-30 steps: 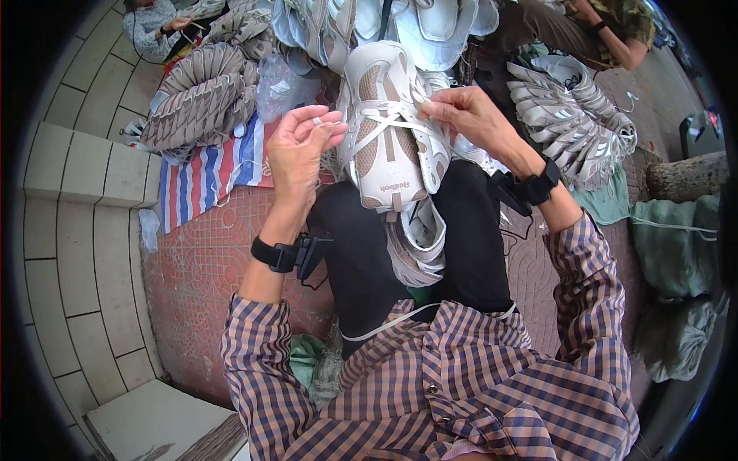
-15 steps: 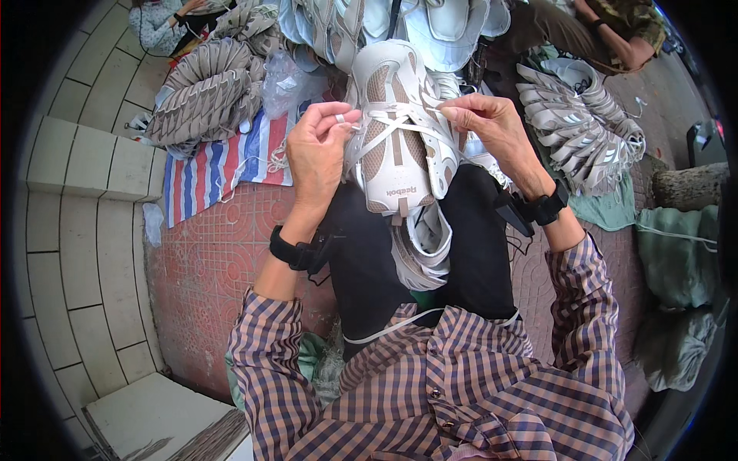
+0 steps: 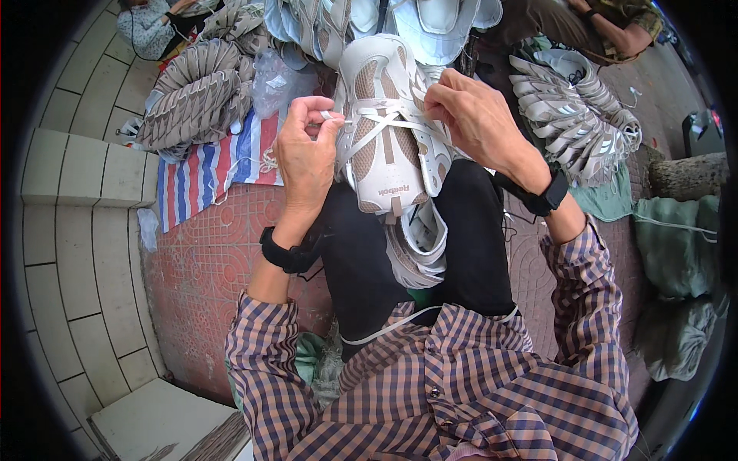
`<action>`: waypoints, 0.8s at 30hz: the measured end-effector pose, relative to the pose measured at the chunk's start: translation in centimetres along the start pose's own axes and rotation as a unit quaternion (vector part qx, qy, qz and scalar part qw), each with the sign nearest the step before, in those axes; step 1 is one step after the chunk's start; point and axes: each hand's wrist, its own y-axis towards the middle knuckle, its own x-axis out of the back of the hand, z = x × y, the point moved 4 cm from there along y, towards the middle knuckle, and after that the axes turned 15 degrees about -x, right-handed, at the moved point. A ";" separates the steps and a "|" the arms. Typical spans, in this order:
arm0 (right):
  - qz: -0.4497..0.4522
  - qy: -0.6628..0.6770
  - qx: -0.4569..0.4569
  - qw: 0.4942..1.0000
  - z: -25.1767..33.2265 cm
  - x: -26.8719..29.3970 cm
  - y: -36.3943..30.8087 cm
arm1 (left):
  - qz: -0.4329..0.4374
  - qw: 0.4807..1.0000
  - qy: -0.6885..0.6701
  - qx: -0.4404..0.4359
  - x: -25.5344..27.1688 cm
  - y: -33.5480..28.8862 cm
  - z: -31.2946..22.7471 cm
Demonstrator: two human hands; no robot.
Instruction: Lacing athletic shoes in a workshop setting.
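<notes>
Across my knees rests a white and beige sneaker upper [image 3: 388,165], its tongue toward me and white shoelaces [image 3: 390,117] crossed over the middle. My left hand [image 3: 307,150] is beside its left edge, thumb and fingers pinching a shoelace end. At the opposite edge, my right hand [image 3: 484,123] is closed, fingers curled by the eyelets; what lies between the fingertips is hidden. Between my thighs, partly under this upper, sits another pale shoe upper [image 3: 419,246].
Stacked uppers lie on a striped sheet [image 3: 207,177] at left, with a clear plastic bag [image 3: 275,81] nearby. More uppers [image 3: 580,115] stand at right, near green sacks [image 3: 676,246]. Pale uppers [image 3: 438,31] pile up ahead. Two other people sit at the far corners.
My right hand has turned over, its back now facing up, and its fingers have curled in at the shoe's right edge. The left hand keeps its pinch on the lace. The view has shifted slightly.
</notes>
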 end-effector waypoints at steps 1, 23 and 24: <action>0.001 0.001 0.000 1.000 0.2 0.2 0.2 | 0.000 1.000 0.000 0.001 0.1 0.0 0.1; -0.026 0.085 -0.045 0.995 0.3 -2.6 -0.3 | 0.114 0.975 0.124 -0.148 -0.8 1.6 -0.7; -0.029 0.084 -0.044 0.995 0.4 -2.6 -0.3 | 0.120 0.948 0.178 -0.236 -0.9 1.6 -1.4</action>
